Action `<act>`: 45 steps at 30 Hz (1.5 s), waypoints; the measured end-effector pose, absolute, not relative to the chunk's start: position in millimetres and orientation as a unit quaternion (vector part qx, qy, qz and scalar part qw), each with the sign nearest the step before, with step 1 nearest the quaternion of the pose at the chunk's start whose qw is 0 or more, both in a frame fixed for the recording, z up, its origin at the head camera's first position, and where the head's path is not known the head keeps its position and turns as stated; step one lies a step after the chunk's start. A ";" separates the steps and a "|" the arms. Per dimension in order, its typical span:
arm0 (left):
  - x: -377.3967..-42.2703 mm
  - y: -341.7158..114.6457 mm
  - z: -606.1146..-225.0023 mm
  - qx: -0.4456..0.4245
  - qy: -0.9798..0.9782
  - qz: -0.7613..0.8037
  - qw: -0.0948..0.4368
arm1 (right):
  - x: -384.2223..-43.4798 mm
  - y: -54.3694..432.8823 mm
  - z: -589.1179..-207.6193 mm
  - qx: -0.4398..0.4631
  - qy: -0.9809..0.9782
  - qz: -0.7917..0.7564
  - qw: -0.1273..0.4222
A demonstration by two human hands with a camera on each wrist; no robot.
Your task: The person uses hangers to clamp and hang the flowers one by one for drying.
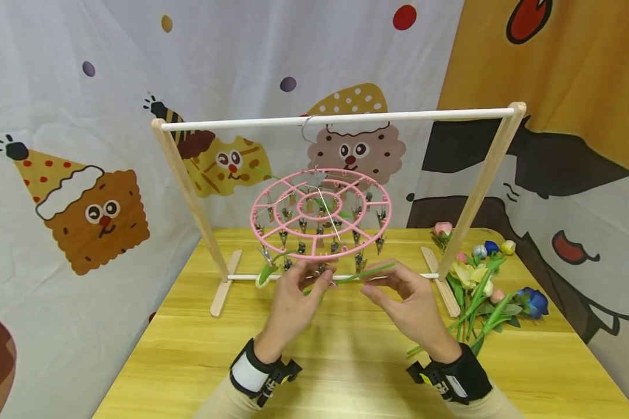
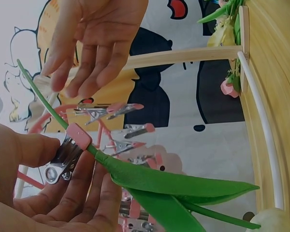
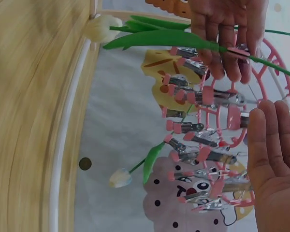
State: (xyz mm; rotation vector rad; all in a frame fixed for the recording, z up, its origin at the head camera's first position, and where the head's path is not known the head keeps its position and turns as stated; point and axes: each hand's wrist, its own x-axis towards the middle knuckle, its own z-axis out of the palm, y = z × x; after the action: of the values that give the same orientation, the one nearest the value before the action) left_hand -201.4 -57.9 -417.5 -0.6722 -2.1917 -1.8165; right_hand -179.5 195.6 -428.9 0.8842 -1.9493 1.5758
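My left hand (image 1: 301,297) pinches a metal clip (image 2: 65,157) between thumb and fingers. The clip's pink tips are closed over the green stem of a white tulip (image 3: 102,29). Its long leaves (image 2: 169,181) spread on the bloom side of the clip, and the bare stem (image 1: 367,272) runs toward my right hand (image 1: 406,299). That hand is held with loosely bent, spread fingers near the stem's end. Above both hands, a pink round hanger (image 1: 321,256) carries several such clips. A pale bloom (image 1: 262,282) shows left of my left hand.
A wooden stand with a white top bar (image 1: 241,123) holds the hanger by its hook. Another white-blue tulip (image 3: 120,177) hangs at the hanger's far side. Several loose flowers, including a blue one (image 1: 533,302), lie on the right of the wooden table (image 1: 346,378).
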 end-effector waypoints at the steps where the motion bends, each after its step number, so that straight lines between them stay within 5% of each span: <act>1: -201.8 -58.8 -417.6 -0.229 -0.746 -0.616 0.108 | -179.3 197.3 -429.5 0.318 -0.717 0.573 0.238; 31: -205.4 -91.1 -421.3 -0.235 -0.737 -0.618 0.144 | -178.9 278.5 -462.1 0.230 -0.802 0.494 0.245; 45: -192.9 -111.8 -430.8 -0.226 -0.770 -0.568 0.181 | -173.0 346.5 -486.8 0.166 -0.915 0.282 0.235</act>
State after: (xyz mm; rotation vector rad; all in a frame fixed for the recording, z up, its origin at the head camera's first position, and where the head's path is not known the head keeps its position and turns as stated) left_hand -192.9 -111.8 -430.8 -0.6391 -2.1749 -1.6049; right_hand -173.0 346.5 -486.8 0.4558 -2.5118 0.7727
